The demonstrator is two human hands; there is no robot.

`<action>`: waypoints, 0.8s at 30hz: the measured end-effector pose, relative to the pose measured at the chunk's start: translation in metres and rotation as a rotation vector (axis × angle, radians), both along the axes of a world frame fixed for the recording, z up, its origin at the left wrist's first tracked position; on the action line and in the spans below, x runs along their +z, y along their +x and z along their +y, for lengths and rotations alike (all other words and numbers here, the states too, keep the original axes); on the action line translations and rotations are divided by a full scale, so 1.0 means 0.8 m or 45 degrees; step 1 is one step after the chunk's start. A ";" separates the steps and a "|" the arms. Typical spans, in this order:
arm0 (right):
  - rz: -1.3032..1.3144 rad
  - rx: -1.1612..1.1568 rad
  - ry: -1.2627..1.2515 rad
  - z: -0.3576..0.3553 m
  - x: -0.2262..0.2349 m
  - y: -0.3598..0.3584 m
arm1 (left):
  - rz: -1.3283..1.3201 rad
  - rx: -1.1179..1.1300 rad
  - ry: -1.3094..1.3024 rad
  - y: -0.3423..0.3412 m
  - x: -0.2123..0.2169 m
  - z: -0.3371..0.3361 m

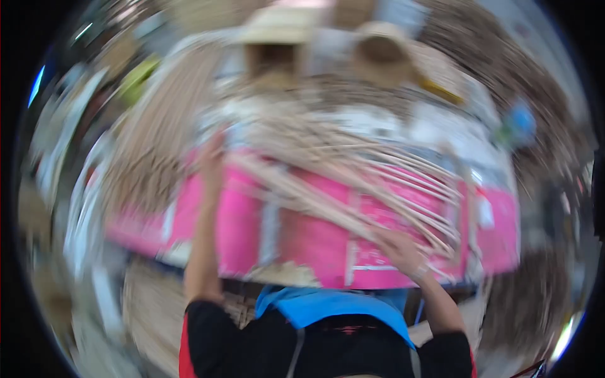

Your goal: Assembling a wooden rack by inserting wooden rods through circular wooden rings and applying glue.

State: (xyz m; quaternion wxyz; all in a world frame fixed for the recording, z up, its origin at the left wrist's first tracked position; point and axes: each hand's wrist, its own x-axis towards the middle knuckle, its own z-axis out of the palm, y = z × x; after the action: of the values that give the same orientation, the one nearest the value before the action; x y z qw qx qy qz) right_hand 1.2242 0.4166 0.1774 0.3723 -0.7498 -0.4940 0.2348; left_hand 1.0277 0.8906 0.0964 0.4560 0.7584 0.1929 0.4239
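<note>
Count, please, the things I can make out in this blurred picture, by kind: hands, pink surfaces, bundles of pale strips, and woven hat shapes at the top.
Hands: 2, left hand and right hand
Pink surface: 1
Bundle of pale strips: 1
Woven hat shapes: 2
Total: 6

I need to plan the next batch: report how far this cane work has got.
Done: two pale woven pieces stand at the back. In hand: the right hand lies on a fan of thin pale canes spread over the pink surface; the left hand reaches up by another bundle. Left: these canes lie loose. Blur hides the rest.
</note>
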 end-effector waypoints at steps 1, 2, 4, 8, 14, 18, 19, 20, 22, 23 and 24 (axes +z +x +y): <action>0.104 0.027 -0.132 0.024 0.013 -0.005 | -0.064 -0.209 -0.019 -0.021 -0.039 0.017; 0.046 0.144 -0.100 0.040 -0.040 -0.003 | 0.361 0.269 0.139 -0.055 -0.053 0.032; -0.246 0.213 -0.167 0.093 -0.054 -0.013 | -0.034 0.072 -0.334 -0.081 -0.025 0.019; -0.473 0.115 0.081 0.130 -0.029 0.009 | 0.436 0.001 0.091 0.008 0.002 -0.052; -0.731 -0.149 0.230 0.127 -0.096 0.040 | 0.354 -0.335 0.334 0.080 0.068 -0.170; -0.734 -0.293 0.319 0.072 -0.069 0.040 | 0.588 -0.208 0.306 0.088 0.113 -0.199; -0.697 -0.321 0.325 0.068 -0.071 0.037 | 0.555 -0.258 0.119 0.090 0.120 -0.202; -0.699 -0.328 0.377 0.070 -0.072 0.030 | 0.519 -0.308 -0.064 0.088 0.129 -0.206; -0.680 -0.342 0.421 0.072 -0.081 0.026 | 0.556 -0.385 -0.203 0.098 0.128 -0.203; -0.676 -0.352 0.406 0.069 -0.092 0.024 | 0.586 -0.378 -0.240 0.114 0.129 -0.209; -0.676 -0.370 0.390 0.068 -0.100 0.023 | 0.598 -0.415 -0.331 0.133 0.127 -0.208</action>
State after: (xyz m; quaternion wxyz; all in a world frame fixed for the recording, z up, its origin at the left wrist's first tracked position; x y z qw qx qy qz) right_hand 1.2423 0.4711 0.0974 0.3686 -0.7827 -0.4911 -0.1012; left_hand 1.1339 0.7240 0.1976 0.5541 0.7919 0.2212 0.1303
